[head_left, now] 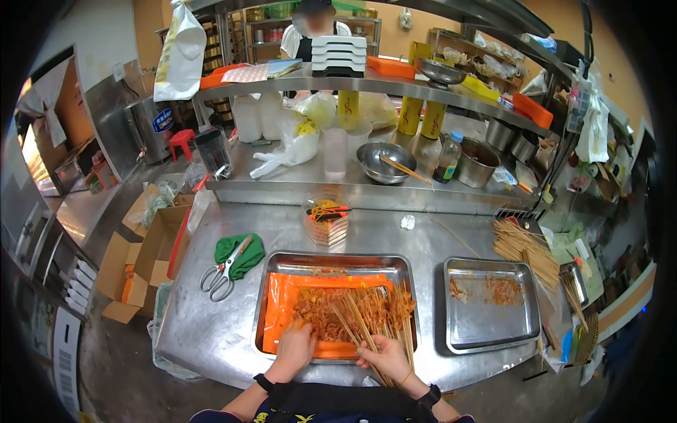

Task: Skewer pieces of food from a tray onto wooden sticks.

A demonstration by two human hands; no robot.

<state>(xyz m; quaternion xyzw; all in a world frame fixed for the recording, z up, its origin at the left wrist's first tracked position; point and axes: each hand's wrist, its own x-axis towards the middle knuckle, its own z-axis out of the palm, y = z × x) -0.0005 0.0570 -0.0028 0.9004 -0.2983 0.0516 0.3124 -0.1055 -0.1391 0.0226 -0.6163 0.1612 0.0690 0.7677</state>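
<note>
A metal tray point(337, 256) holds an orange plastic sheet point(278, 299) with a heap of red-brown sauced food strips point(317, 307) on it. My left hand point(295, 347) reaches into the left side of the heap, its fingers curled; what they pinch is hidden among the strips. With its fingers closed, my right hand point(388, 358) grips several bamboo skewers point(352, 317), which slant up over the heap. Along the tray's right side stand more skewers point(400, 317) threaded with the same food.
Right of the tray sits a second metal tray point(486, 328) with sauce residue, and beyond it a pile of bare skewers point(525, 250). Scissors point(220, 280) lie against a green cloth point(240, 255) at left. A clear container point(326, 222) stands behind. Across the counter is another person point(314, 35).
</note>
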